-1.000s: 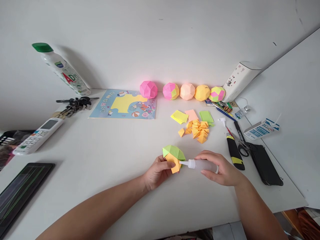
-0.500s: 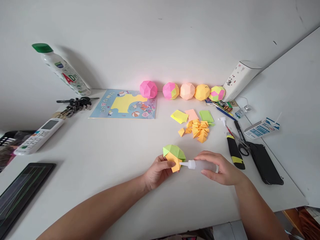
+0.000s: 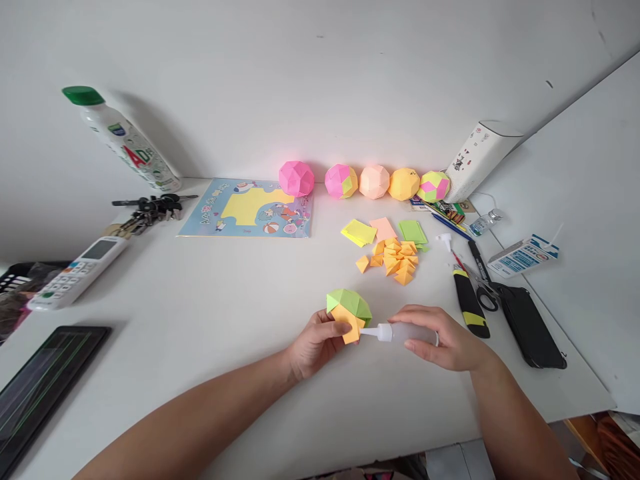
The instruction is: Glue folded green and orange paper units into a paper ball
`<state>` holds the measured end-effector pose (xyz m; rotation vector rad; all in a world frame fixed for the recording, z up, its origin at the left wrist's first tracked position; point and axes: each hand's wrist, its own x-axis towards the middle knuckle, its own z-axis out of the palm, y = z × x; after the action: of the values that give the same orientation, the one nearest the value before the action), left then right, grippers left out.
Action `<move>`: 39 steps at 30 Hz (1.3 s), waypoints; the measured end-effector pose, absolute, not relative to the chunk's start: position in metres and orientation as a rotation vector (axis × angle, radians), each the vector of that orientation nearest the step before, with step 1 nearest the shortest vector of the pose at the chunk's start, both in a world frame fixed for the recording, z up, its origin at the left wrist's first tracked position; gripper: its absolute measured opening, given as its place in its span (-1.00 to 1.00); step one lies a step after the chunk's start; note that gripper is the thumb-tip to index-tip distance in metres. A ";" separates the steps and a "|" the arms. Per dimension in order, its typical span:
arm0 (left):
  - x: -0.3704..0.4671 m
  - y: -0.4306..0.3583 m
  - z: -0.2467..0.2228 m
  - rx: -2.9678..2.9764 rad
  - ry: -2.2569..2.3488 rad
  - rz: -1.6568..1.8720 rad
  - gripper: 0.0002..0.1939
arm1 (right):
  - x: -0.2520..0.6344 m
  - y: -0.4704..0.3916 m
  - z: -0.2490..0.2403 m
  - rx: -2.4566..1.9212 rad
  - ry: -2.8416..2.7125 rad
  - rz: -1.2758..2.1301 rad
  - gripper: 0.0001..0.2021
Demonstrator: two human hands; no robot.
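Note:
My left hand (image 3: 316, 343) is closed on a folded-paper ball (image 3: 349, 303), green on top with an orange face (image 3: 350, 325) turned toward me. The thumb presses on the orange part; the other fingers are mostly hidden behind it. A translucent glue bottle (image 3: 407, 333) lies sideways in my right hand (image 3: 443, 337), thumb below and fingers above. Its thin nozzle touches the orange paper's right edge, or nearly so. Beyond the hands is a pile of small folded orange pieces (image 3: 397, 259), beside yellow (image 3: 359, 232), pink (image 3: 384, 229) and green paper squares (image 3: 413, 232).
Several finished paper balls (image 3: 375, 182) line the wall. To the right lie a utility knife (image 3: 470, 303), scissors (image 3: 487, 298), a black phone-like case (image 3: 533, 327) and a small carton (image 3: 523, 257). On the left are a remote (image 3: 83, 272), keys (image 3: 150, 210), a tablet (image 3: 43, 393) and a bottle (image 3: 130, 147).
The glue nozzle has shifted very slightly down along the orange paper's right edge. My left hand and the paper ball hold almost the same place.

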<state>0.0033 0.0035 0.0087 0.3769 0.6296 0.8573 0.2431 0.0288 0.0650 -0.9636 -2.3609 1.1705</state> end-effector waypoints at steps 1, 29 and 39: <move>0.003 0.004 0.009 0.382 0.631 0.859 -0.97 | 0.243 0.029 0.065 -0.965 -2.362 1.171 -0.71; 0.003 0.005 0.006 0.429 0.641 0.842 -0.94 | 0.238 0.014 0.068 -0.932 -1.959 0.909 -0.76; 0.003 0.005 0.004 0.455 0.617 0.839 -0.96 | 0.238 0.018 0.065 -0.929 -2.161 0.889 -0.71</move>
<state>0.0028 0.0045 0.0035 0.4552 0.6172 0.8391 0.2382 0.0183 0.0650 -0.9293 -2.1607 0.8891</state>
